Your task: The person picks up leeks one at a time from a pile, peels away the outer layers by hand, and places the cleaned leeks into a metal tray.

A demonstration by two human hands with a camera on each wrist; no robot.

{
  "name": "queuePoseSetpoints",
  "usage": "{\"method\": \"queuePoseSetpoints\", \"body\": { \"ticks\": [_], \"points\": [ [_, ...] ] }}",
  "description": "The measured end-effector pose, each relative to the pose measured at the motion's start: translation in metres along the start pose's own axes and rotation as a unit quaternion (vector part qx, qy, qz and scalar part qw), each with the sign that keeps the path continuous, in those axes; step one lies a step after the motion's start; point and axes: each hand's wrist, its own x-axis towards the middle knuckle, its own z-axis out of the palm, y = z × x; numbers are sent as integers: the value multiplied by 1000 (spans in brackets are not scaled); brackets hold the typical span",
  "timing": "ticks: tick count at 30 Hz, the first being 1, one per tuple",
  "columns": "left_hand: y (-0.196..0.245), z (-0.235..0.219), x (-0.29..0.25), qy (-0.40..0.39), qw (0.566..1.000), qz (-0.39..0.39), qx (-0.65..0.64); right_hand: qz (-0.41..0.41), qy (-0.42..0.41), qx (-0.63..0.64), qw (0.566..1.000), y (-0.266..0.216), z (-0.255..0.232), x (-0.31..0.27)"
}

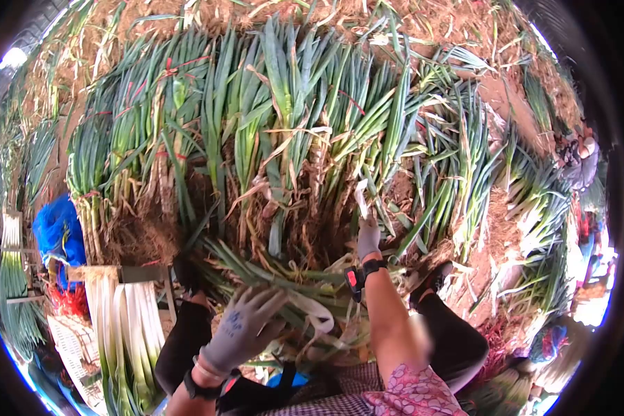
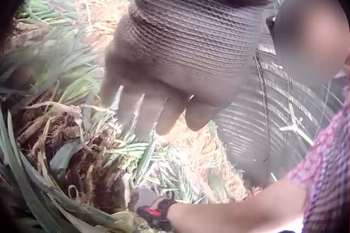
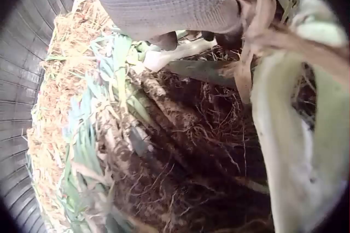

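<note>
Large green-leaved leeks [image 1: 284,90] with soil-covered roots lie heaped in front of me. My right hand [image 1: 369,239], in a grey glove, reaches to the root side of the heap and grips a white leek stalk [image 1: 361,197]. In the right wrist view, that pale stalk [image 3: 175,54] comes out by the curled fingertips, above tangled brown roots [image 3: 202,129]. My gloved left hand [image 1: 246,329] is held over the loose stripped leaves [image 1: 312,291] between my legs. Its fingers are spread and straight, with nothing in them, as the left wrist view also shows.
White trimmed leeks [image 1: 128,333] lie on a wooden rack [image 1: 93,272] at my left, near a blue bag [image 1: 57,229]. More leek piles [image 1: 534,215] extend to the right, where another person [image 1: 579,159] is. Dry straw-like debris [image 1: 437,21] covers the ground behind the heap.
</note>
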Motion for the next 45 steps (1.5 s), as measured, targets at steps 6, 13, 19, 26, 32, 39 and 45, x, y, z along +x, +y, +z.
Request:
{"method": "queuePoseSetpoints", "body": {
  "ticks": [6, 13, 19, 26, 32, 39, 45],
  "points": [
    [-10, -2, 18, -44, 995, -86, -27, -64, -112, -115, 985, 74, 8, 89],
    [-18, 8, 18, -62, 996, -64, -17, -27, -188, 202, 961, -5, -2, 31],
    [-11, 10, 13, -11, 998, -60, 3, -109, -130, 114, 979, -117, -14, -125],
    [-39, 39, 38, 125, 961, -47, -244, -198, -264, -20, 944, 0, -67, -265],
    [-39, 32, 51, 189, 650, -73, -732, -395, -307, -255, 827, 0, -101, -313],
    [-58, 25, 14, 291, 611, -129, -725, -571, -253, -254, 738, -107, -33, -305],
    [-59, 9, 2, 321, 568, -79, -754, -433, -290, -63, 851, -66, 52, -274]
  ]
}}
